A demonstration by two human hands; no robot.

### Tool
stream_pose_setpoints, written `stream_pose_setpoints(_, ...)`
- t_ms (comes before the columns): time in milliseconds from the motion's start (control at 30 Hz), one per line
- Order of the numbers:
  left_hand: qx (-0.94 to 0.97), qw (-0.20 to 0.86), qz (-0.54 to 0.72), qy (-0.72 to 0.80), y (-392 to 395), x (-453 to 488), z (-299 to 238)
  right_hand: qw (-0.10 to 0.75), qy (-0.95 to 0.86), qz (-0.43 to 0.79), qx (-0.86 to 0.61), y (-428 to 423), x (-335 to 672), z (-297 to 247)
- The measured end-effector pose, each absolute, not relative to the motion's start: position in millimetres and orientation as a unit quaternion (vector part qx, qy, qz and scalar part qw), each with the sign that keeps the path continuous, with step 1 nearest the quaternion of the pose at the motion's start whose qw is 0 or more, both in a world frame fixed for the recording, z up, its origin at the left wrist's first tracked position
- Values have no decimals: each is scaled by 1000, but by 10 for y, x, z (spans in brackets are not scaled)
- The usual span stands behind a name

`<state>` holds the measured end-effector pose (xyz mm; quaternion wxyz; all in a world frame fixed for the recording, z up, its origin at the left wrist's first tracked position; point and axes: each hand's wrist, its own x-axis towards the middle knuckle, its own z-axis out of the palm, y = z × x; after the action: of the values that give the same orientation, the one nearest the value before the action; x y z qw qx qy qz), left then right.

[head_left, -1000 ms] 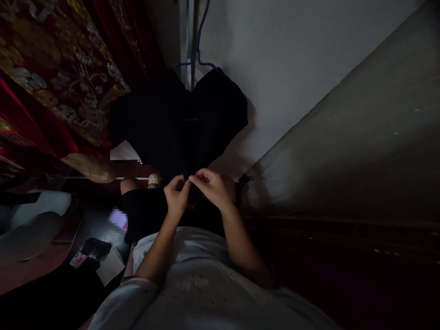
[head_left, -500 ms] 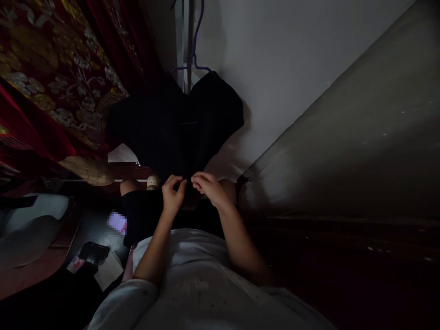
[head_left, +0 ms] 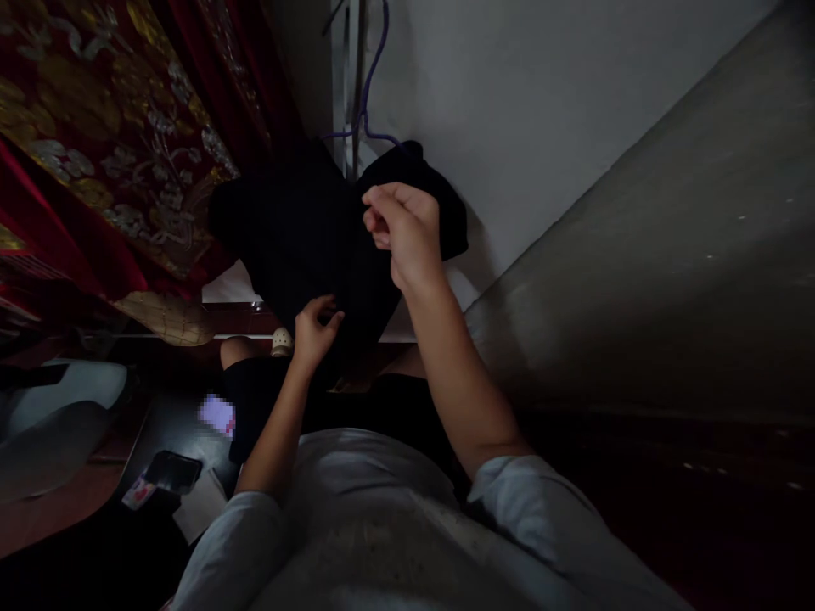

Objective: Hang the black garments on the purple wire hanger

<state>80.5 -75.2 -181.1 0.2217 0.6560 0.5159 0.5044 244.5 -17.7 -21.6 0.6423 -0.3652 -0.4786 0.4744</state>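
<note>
A black garment point(head_left: 306, 229) hangs on a purple hanger point(head_left: 368, 93) in front of me. My left hand point(head_left: 315, 329) pinches the garment's lower edge, fingers closed on the cloth. My right hand point(head_left: 404, 229) is raised in front of the garment's upper right part, fingers curled together in a pinch; what it holds, if anything, is too small and dark to make out.
A red and gold embroidered cloth point(head_left: 95, 127) hangs at the left. A white wall point(head_left: 541, 102) is behind the garment, and a grey slanted surface point(head_left: 668, 255) lies at the right. A phone point(head_left: 169, 471) and papers lie at the lower left.
My right hand has risen from the garment's lower edge, beside the left hand, to its upper right part. The left hand stays at the hem.
</note>
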Motion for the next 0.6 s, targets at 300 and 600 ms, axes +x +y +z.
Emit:
stream_pose_setpoints(300, 801, 6, 520, 298, -65, 1045, -217, 650, -531, 394, -375, -88, 2687, -337)
stream_pose_setpoints(600, 756, -20, 564, 331, -29, 1015, -155, 611, -566, 326, -448, 28, 2341, -810)
